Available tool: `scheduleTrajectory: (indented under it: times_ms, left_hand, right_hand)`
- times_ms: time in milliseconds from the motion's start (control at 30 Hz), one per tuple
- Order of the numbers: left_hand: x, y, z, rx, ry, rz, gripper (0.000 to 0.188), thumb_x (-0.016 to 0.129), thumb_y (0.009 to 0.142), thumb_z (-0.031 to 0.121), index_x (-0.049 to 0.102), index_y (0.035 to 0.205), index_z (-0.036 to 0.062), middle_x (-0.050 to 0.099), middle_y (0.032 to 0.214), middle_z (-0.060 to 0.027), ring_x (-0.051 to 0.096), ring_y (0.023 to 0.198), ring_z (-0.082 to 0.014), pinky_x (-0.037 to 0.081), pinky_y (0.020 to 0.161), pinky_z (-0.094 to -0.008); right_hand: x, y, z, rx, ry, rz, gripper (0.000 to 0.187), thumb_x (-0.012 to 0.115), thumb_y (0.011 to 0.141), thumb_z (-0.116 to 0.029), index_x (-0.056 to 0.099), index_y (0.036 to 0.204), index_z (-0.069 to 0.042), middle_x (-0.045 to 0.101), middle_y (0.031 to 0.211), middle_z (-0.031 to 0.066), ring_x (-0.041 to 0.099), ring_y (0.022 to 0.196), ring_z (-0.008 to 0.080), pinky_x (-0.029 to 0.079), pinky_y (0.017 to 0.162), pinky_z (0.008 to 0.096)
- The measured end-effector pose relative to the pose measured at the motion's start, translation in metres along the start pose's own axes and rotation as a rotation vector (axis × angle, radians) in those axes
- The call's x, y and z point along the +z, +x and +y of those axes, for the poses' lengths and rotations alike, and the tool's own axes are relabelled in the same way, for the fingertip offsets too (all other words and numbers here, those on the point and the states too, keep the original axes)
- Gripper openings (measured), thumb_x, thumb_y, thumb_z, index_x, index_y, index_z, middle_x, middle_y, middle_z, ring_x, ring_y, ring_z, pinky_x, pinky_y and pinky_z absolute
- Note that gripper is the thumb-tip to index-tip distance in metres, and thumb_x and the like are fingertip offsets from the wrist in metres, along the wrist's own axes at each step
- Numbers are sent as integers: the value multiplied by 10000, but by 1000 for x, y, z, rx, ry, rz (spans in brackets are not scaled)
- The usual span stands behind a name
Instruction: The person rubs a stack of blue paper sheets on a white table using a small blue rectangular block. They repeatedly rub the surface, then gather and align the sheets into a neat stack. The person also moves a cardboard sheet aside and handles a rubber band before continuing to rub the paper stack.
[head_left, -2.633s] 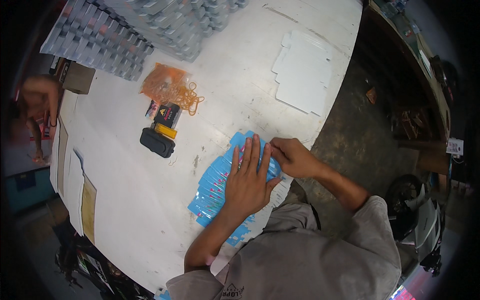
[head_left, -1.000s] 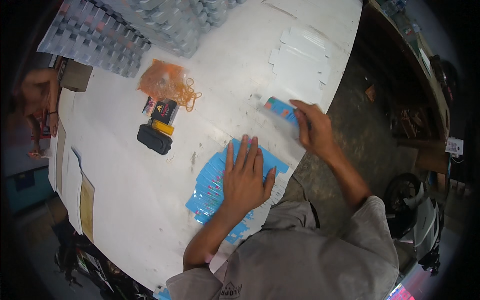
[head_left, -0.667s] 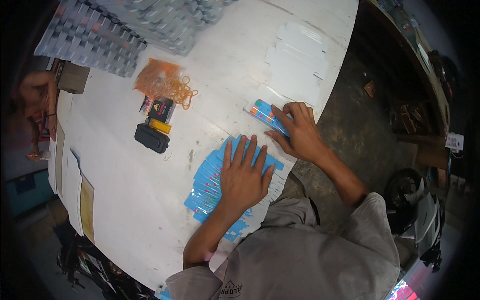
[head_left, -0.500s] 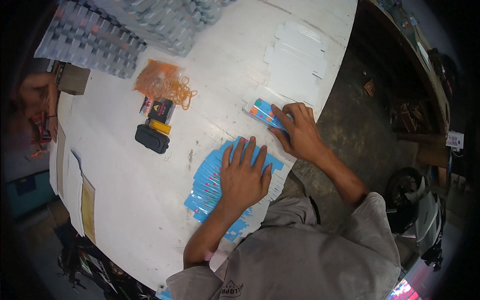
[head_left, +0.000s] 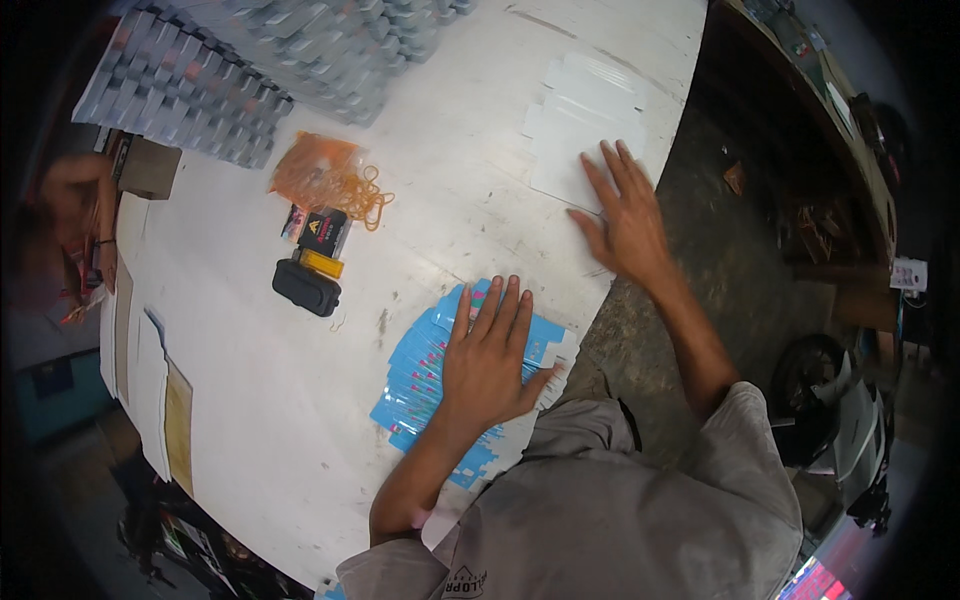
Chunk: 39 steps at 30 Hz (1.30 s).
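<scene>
My left hand [head_left: 490,365] lies flat with fingers stretched over a fanned-out pile of blue printed card pieces [head_left: 410,380]. These glossy flat pieces have notched edges and small pink and green marks; part of the pile is hidden under the hand. Farther right, my right hand [head_left: 628,218] is open with its fingers spread and holds nothing. Its fingertips are at the near edge of a stack of white flat card blanks [head_left: 585,115] near the table's right edge. Whether they touch the blanks I cannot tell.
Tall stacks of grey folded pieces [head_left: 190,85] fill the far left of the white table [head_left: 270,420]. An orange bag of rubber bands [head_left: 315,170], a dark small box [head_left: 322,232], a yellow lighter [head_left: 322,264] and a black case [head_left: 305,288] lie mid-table. Another person's arm [head_left: 105,215] shows at left.
My right hand has moved away and up to the white blanks; the blue patterned piece it held is no longer under it. The left hand stays on the blue pile, its thumb now spread wider.
</scene>
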<state>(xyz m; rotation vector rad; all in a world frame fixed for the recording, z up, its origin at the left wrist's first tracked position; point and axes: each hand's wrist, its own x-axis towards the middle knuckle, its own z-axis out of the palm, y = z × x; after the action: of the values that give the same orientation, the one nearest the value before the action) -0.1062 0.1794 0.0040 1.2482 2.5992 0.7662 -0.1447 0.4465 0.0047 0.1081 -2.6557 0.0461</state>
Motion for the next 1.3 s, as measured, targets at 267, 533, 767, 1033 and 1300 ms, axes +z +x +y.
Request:
scheduleTrajectory:
  times_ms: [267, 533, 767, 1033, 1300]
  left_hand:
    - [10, 1, -4, -39, -92, 27, 589, 579, 1036, 351, 576, 1416, -98, 509, 1526, -308, 430, 1476, -443, 255, 1250, -567]
    - [3, 1, 9, -66, 170, 45, 741, 634, 892, 193, 419, 1539, -97, 395, 1619, -303, 359, 1532, -428, 234, 1258, -587]
    - [-3, 1, -2, -38, -35, -22, 811, 673, 909, 330, 397, 1540, -99, 382, 1622, -303, 342, 1533, -450, 189, 1263, -613]
    - [10, 4, -2, -48, -24, 78, 723, 633, 1008, 408, 466, 1494, -100, 493, 1539, -305, 471, 1433, -458, 318, 1194, -585]
    - [11, 5, 1, -92, -66, 107, 758, 607, 1023, 375, 372, 1534, -133, 463, 1537, -350, 432, 1457, -490, 310, 1202, -594]
  right_hand:
    - [-14, -17, -31, -68, 345, -305, 463, 726, 959, -252, 641, 1356, -28, 628, 1159, 225, 591, 1025, 343, 443, 896, 455]
    - [-40, -31, -68, 263, 906, -794, 262, 683, 956, -165, 670, 1119, 39, 696, 847, 214, 691, 820, 428, 519, 727, 508]
    - [-14, -16, -33, -287, 349, -34, 344, 694, 920, -100, 694, 1256, -24, 753, 971, 166, 755, 881, 335, 585, 775, 450]
    - [0, -44, -29, 43, 597, -191, 410, 751, 870, -9, 690, 1275, -14, 672, 1074, 161, 693, 870, 279, 547, 667, 394]
    - [-8, -27, -40, -154, 199, -175, 382, 692, 974, -163, 645, 1318, -4, 624, 1068, 222, 642, 927, 347, 519, 750, 453]
